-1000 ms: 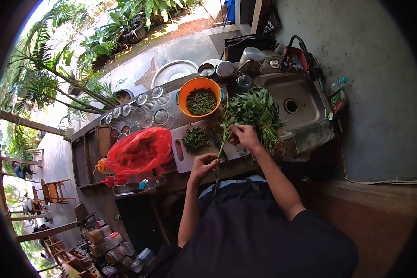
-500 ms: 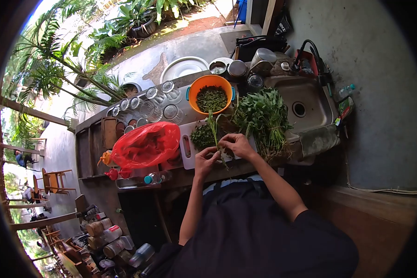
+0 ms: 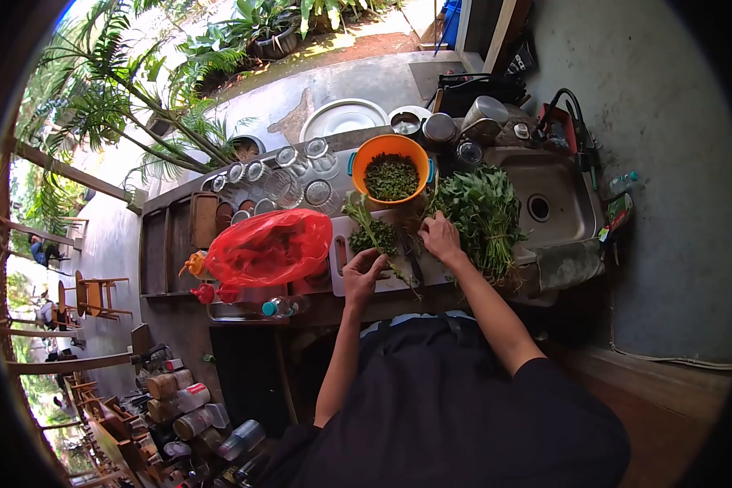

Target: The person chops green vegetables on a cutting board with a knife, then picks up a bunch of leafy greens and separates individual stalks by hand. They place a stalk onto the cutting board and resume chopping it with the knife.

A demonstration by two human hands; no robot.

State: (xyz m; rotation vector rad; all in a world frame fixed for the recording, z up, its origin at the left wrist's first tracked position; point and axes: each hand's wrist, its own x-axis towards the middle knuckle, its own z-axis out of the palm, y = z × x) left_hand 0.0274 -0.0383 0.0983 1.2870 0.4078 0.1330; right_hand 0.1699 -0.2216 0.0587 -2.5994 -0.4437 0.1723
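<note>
My left hand [image 3: 364, 276] is closed in a pinch round a leafy green stem [image 3: 361, 213], which slants across the white cutting board [image 3: 339, 264]. My right hand [image 3: 441, 237] is a little apart, over the right part of the board, beside the large bunch of leafy greens [image 3: 481, 215]. Its fingers are drawn together, and what they hold, if anything, is too small to make out. Under the stem lies a small heap of picked leaves [image 3: 376, 238]. Between my hands rests a dark, long, knife-like thing [image 3: 416, 264]. An orange basin [image 3: 363, 154] with blue handles holds more leaves beyond the board.
A red plastic bag [image 3: 268, 248] stands left of the board, a bottle with a teal cap [image 3: 283, 307] before it. Several upturned glasses [image 3: 318, 193] are behind the bag. To the right is a metal sink [image 3: 573, 203] with a cloth [image 3: 573, 262] on its edge.
My right hand has left the stem and moved right, towards the bunch. My left hand still holds the stem, now tilted more. The whole view has shifted slightly.
</note>
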